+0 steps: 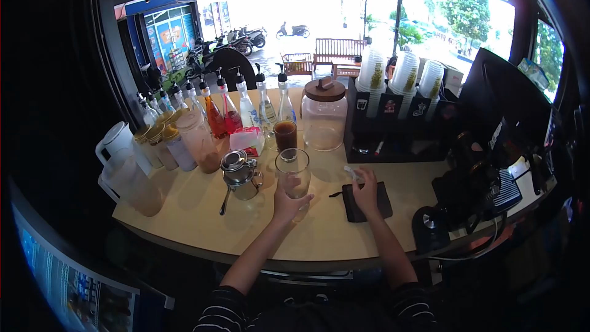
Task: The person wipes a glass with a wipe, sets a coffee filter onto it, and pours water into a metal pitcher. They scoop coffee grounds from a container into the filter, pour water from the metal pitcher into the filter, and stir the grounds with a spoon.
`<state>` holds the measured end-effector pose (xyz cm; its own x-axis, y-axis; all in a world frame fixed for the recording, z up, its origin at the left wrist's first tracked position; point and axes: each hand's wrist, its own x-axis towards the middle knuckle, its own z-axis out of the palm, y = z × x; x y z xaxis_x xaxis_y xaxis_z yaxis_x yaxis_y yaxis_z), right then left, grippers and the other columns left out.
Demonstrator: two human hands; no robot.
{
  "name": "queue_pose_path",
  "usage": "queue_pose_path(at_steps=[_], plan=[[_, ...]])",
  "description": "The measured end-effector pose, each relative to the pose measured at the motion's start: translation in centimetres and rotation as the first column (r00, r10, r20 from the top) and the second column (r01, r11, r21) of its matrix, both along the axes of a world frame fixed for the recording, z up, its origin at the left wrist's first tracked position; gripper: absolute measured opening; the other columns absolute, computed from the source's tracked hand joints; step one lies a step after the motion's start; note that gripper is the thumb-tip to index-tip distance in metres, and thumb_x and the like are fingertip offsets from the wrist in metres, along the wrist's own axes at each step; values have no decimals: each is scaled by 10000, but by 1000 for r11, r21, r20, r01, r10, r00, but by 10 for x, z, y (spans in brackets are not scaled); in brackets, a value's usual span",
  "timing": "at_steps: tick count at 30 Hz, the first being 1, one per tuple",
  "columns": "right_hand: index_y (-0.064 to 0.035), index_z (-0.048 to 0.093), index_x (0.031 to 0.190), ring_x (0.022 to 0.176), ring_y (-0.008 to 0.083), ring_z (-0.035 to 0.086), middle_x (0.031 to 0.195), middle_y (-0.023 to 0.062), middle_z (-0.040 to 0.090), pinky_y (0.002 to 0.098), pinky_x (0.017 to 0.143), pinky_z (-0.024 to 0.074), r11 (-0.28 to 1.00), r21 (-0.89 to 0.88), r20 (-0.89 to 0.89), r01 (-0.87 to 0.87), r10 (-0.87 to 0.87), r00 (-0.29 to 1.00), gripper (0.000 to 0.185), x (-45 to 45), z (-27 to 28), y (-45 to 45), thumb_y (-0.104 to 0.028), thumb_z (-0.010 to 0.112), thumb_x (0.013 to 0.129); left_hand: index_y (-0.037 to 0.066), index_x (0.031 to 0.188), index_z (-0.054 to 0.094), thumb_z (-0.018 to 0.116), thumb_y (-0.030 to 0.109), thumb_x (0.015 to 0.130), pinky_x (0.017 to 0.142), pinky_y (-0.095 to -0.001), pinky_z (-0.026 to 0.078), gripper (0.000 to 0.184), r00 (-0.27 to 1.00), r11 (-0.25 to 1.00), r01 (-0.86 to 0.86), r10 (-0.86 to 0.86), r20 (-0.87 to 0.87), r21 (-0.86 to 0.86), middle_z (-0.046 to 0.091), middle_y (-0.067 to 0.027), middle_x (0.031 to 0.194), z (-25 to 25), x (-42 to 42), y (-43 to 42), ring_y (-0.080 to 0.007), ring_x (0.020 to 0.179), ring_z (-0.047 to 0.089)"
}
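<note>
Hands apart: left hand [286, 203] wraps empty glass [293, 163], likely for steadiness; right hand [366, 192] pinches white scrap [350, 171], fingertips probably enough for something small. Empty glass just nearside of brown drink [286, 134]; white scrap to its right, metal dripper [236, 167] left, on desk [184, 216].

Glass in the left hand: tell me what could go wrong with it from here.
The clear glass could knock the brown drink just beyond it and spill it.
The left hand's grip is low on smooth glass, so the glass might slip or tip if bumped near its rim.
Swung to the left, it might catch the metal pot, whose neighbouring spoon points toward the person.
</note>
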<state>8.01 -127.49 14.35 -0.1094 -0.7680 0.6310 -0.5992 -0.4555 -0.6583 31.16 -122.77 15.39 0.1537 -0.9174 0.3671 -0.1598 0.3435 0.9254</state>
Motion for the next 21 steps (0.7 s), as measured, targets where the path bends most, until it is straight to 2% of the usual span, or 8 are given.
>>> queue_pose_path(at_steps=[4, 7, 13, 15, 17, 21], plan=[[-9, 588, 992, 1067, 297, 540, 1150, 148, 513, 377, 941, 416, 997, 0, -23, -72, 72, 997, 230, 5, -1, 4, 7, 627, 766, 27, 1286, 385, 862, 134, 606, 940, -354, 453, 837, 999, 999, -28, 27, 35, 20, 570, -149, 1128, -3, 3, 0, -246, 1085, 565], [-19, 593, 983, 1124, 325, 488, 1154, 147, 503, 378, 944, 425, 987, 110, 11, -113, 113, 994, 237, 0, -6, -1, 16, 628, 751, 20, 1287, 387, 861, 129, 607, 937, -352, 456, 836, 999, 999, -26, 25, 46, 26, 580, -146, 1116, -4, 2, 0, -244, 1073, 570], [-13, 584, 936, 1098, 322, 504, 1130, 146, 512, 382, 953, 410, 983, 117, 4, -143, 143, 990, 217, 0, -12, -4, 18, 639, 728, 21, 1290, 385, 854, 116, 619, 909, -335, 477, 823, 1000, 999, 5, -6, 16, 44, 580, -142, 1123, 1, -2, 7, -221, 1061, 572], [-4, 583, 933, 1017, 266, 572, 1141, 135, 507, 342, 893, 465, 993, 66, -106, -100, 106, 989, 191, -1, -13, -4, 17, 648, 755, 24, 1294, 381, 850, 110, 624, 903, -330, 482, 823, 1000, 999, 14, -15, 17, 50, 578, -144, 1128, 1, -2, 8, -218, 1062, 570], [-5, 584, 932, 1015, 267, 576, 1139, 134, 508, 340, 892, 466, 991, 71, -104, -113, 120, 987, 190, -1, -14, -5, 17, 649, 754, 21, 1319, 365, 863, 157, 634, 974, -350, 433, 857, 998, 994, 55, -52, -42, 92, 536, -130, 1189, 1, -2, 8, -214, 1158, 506], [-4, 587, 927, 1008, 269, 587, 1132, 135, 512, 338, 891, 467, 984, 97, -48, -150, 155, 987, 188, 0, -8, 1, 19, 652, 752, 25, 1329, 352, 847, 134, 654, 975, -351, 434, 844, 999, 996, 45, -47, 16, 79, 532, -127, 1207, -1, 4, 16, -209, 1171, 501]])
